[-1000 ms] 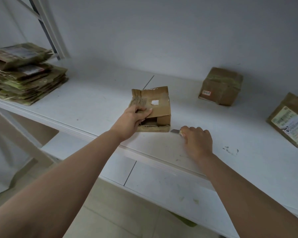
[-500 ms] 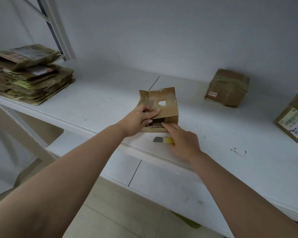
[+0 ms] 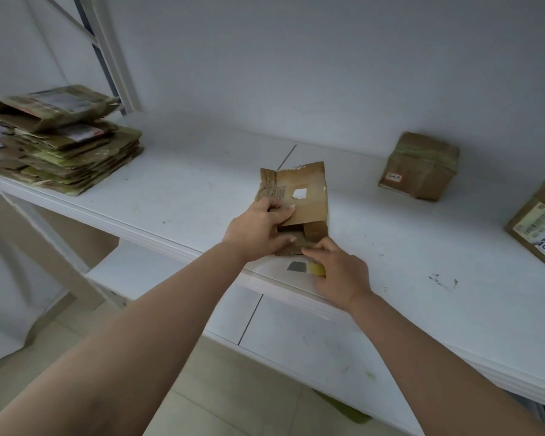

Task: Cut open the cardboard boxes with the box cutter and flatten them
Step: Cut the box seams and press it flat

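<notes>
A small opened cardboard box [image 3: 306, 190] with a white sticker stands on the white shelf [image 3: 186, 190] near its front edge. Its near side gapes open. My left hand [image 3: 255, 231] grips the box's left front, thumb on the top panel and fingers at the lower flap. My right hand [image 3: 337, 272] sits just in front of the box and holds the yellow box cutter [image 3: 309, 268], whose grey blade points left over the shelf. The right forefinger touches the box's bottom front flap.
A stack of flattened cardboard [image 3: 63, 140] lies at the shelf's left end. A sealed box [image 3: 422, 165] stands at the back right, and a labelled box [image 3: 538, 225] at the right edge. A lower shelf and tiled floor lie below.
My right hand moved with the cutter from the box's right corner to its front, and its forefinger now touches the bottom flap. My left hand keeps its hold.
</notes>
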Demonstrator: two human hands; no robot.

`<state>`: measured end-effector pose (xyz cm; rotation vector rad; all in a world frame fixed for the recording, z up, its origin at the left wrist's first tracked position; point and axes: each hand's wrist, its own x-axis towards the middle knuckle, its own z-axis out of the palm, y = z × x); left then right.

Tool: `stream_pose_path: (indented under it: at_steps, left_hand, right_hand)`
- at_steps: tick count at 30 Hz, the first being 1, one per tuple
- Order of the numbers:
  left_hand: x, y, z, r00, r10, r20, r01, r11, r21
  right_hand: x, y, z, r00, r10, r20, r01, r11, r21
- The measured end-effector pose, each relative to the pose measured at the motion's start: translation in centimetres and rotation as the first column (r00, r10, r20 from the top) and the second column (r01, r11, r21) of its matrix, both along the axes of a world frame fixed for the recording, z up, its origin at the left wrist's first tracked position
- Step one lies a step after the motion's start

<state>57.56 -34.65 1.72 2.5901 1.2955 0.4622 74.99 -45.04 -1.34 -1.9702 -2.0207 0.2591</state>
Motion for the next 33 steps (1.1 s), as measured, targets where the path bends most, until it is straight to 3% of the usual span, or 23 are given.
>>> stream_pose_path:
  at_steps: [4, 9, 16, 20, 24, 28, 33]
  left_hand:
    - [2.1, -0.5, -0.6, 0.988, 0.154, 0.013, -0.155, 0.983, 0.095]
    - [2.6, -0.3, -1.0, 0.981, 0.178, -0.076, -0.165, 0.973, 0.161]
    - [2.9, -0.5, 0.1, 0.973, 0.180, -0.142, -0.158, 0.975, 0.155]
    - [2.7, -0.8, 0.0, 0.979, 0.180, -0.096, -0.167, 0.978, 0.126]
    - [2.8, -1.3, -0.2, 0.976, 0.218, 0.002, -0.216, 0.965, 0.146]
    - [2.7, -2.3, -0.4, 0.988, 0.113, 0.104, -0.135, 0.963, 0.235]
    - [0.7, -2.2, -0.8, 0.997, -0.009, 0.075, -0.006, 0.980, 0.201]
  right_hand:
    - [0.6, -0.2, -0.3, 0.999, -0.043, 0.001, 0.043, 0.999, 0.018]
    - [0.5, -0.3, -1.1, 0.993, -0.099, -0.060, 0.100, 0.995, 0.008]
    - [0.7, -0.8, -1.0, 0.993, -0.119, -0.012, 0.119, 0.993, 0.004]
    - [1.0, -0.7, -0.6, 0.933, -0.251, -0.259, 0.265, 0.964, 0.022]
    - [0.4, 0.0, 1.0, 0.842, -0.356, -0.405, 0.472, 0.850, 0.233]
    - [-0.7, 1.9, 2.8, 0.839, -0.443, -0.316, 0.521, 0.822, 0.231]
    - [-0.5, 2.5, 2.4, 0.850, -0.441, -0.289, 0.502, 0.844, 0.189]
